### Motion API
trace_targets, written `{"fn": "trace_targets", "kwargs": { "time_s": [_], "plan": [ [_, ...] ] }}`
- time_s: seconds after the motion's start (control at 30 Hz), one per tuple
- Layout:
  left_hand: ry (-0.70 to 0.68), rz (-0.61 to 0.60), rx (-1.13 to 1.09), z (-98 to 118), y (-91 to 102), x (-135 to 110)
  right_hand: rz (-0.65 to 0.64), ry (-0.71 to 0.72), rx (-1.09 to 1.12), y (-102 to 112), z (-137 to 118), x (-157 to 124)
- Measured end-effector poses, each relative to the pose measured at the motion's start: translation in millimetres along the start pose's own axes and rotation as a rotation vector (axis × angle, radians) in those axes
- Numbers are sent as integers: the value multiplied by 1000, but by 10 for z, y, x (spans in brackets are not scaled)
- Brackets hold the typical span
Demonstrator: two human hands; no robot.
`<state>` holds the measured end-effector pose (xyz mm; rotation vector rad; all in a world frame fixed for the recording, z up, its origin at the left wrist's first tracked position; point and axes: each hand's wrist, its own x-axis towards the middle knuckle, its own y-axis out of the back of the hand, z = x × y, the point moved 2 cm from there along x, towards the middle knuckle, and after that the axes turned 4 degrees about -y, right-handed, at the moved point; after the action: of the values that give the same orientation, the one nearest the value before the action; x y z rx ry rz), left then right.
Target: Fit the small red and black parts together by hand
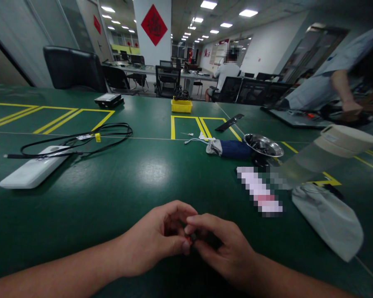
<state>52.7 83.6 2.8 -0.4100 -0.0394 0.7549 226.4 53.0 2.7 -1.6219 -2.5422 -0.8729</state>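
Observation:
My left hand (161,236) and my right hand (222,244) meet low in the middle of the view, over the green table (161,165). Between their fingertips is a small red and dark object (190,238), too small and too covered to name. The left fingers curl around it from the left, with the thumb underneath. From the right, the right thumb and fingers pinch at it. Both hands are closed, and the fingers hide most of the object.
To the left lies a white power bank (34,174) under a coiled black cable (121,128). Rightward are a blue pouch (234,149), a metal bowl (276,150), a pixelated flat item (251,184), a tilted bottle (311,159) and a grey pouch (332,223). A yellow bin (182,106) stands farther back. A co-worker (326,82) stands right.

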Motion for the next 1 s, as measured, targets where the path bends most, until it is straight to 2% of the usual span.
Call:
{"fn": "trace_targets", "kwargs": {
  "time_s": [0.17,0.63,1.0],
  "plan": [
    [7,-27,-9,4,-22,-5,-39,-20,63,-31,24,-13],
    [-53,36,89,-9,7,4,-23,-64,57,9,-33,17],
    [-70,160,142,55,14,26,143,-223,149,34,14,-10]
  ]
}}
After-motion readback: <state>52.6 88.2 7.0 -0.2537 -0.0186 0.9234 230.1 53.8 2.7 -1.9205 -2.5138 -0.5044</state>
